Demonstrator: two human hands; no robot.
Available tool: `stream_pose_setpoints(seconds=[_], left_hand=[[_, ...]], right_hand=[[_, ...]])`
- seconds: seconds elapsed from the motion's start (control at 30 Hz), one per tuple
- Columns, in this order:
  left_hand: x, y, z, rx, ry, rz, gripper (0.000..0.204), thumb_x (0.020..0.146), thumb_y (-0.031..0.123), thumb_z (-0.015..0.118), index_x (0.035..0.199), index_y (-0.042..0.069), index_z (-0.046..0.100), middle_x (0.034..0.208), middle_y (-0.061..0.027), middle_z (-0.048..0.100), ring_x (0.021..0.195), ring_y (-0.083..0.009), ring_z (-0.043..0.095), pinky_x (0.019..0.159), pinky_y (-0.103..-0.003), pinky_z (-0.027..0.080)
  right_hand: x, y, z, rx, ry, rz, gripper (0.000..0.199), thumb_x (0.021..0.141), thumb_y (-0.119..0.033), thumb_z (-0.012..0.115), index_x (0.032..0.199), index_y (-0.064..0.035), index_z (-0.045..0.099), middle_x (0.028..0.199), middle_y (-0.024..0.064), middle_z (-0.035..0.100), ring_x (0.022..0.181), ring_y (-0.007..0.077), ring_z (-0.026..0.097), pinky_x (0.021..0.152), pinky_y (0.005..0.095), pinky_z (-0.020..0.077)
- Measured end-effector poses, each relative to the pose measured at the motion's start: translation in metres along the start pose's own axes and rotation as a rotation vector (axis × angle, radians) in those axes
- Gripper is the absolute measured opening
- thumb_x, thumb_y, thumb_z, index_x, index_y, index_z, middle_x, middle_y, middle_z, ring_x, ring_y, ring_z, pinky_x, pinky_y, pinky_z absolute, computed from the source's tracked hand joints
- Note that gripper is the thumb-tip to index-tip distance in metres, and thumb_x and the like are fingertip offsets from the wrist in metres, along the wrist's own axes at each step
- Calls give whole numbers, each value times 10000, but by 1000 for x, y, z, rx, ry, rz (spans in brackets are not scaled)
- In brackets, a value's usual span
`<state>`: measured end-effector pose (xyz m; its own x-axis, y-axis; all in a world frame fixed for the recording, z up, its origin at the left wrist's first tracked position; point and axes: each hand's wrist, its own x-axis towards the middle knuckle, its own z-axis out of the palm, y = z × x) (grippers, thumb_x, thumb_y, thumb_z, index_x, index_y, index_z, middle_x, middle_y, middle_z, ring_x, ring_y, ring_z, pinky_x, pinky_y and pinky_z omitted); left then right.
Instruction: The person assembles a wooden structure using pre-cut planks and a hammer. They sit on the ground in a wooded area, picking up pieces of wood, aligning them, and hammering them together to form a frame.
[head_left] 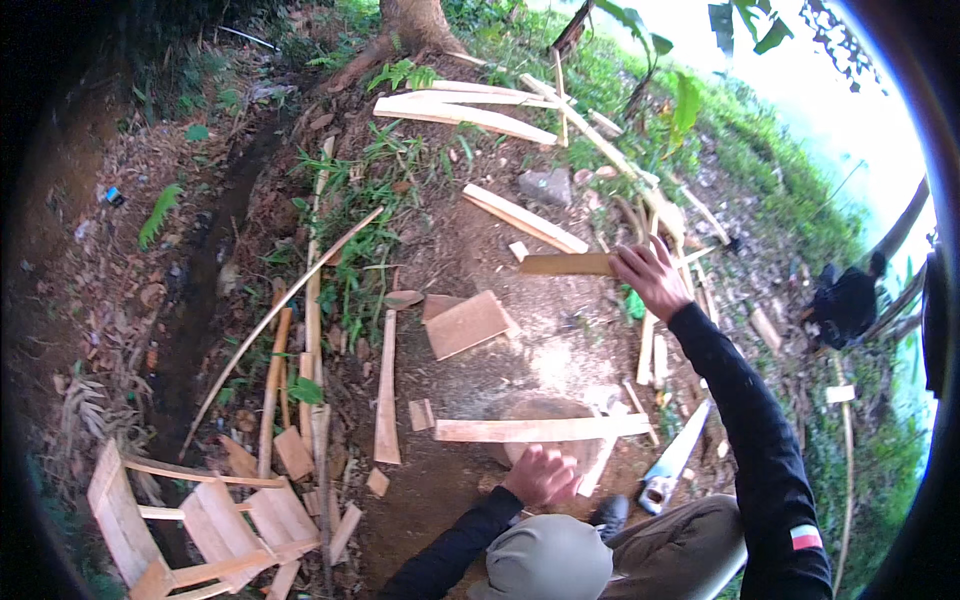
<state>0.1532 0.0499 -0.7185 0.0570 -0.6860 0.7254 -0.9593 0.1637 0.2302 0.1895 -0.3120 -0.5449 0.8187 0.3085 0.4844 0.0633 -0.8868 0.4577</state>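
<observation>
Head view. The flat brown strip (566,264) was found slightly right of and above the picture's centre, beyond the pale plank (540,430). Its long axis ran almost level across the view, with the free end pointing to the person's left, close to a small wood block (518,250). The plank lay crosswise over a round stump (545,409), its axis roughly parallel to the strip.

The fingers of the right hand (657,280) were closed around the strip's right end, the arm extended well forward. The fingers of the left hand (542,475) were bent inward, just beside the plank's near edge; whether they touched it, or enclosed anything, could not be determined. A handsaw (677,460) lay to the right of the stump, its handle toward the person and its blade pointing away.

The gripped end of the strip was concealed by the right hand, and its material and height above the ground could not be established. The stump was partly covered by the plank. A grey cap (548,558) was cut off at the lower edge. A dark object (845,305) at far right was indistinct.
</observation>
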Motion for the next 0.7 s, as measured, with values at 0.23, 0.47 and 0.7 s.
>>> stream_pose_setpoints(seconds=[0.23, 0.47, 0.7], left_hand=[[-76, 37, 124, 85, -453, 352, 270, 872, 312, 521, 912, 67, 627, 1061, -22, 595, 983, -249, 587, 824, -522, 454], [-41, 63, 173, 477, -1174, 435, 371, 912, 310, 469, 1094, 42, 650, 1225, -105, 585, 1145, -295, 538, 927, -579, 396], [-82, 55, 209, 466, -1147, 290, 372, 909, 283, 480, 1137, 29, 627, 1244, -143, 569, 1138, -294, 536, 944, -509, 416]], right_hand=[[-25, -54, -233, -53, 180, 141, 411, 744, -37, 638, 1153, -30, 661, 1140, 150, 666, 995, 289, 640, 897, 490, 463], [-126, -117, -318, 866, 443, 1271, 255, 1004, -182, 538, 1066, 52, 618, 941, 117, 674, 849, 179, 634, 782, 336, 503], [-109, -135, -322, 1734, 987, 1421, 528, 1002, -134, 512, 1479, -75, 293, 1065, 96, 575, 866, 205, 604, 760, 360, 521]])
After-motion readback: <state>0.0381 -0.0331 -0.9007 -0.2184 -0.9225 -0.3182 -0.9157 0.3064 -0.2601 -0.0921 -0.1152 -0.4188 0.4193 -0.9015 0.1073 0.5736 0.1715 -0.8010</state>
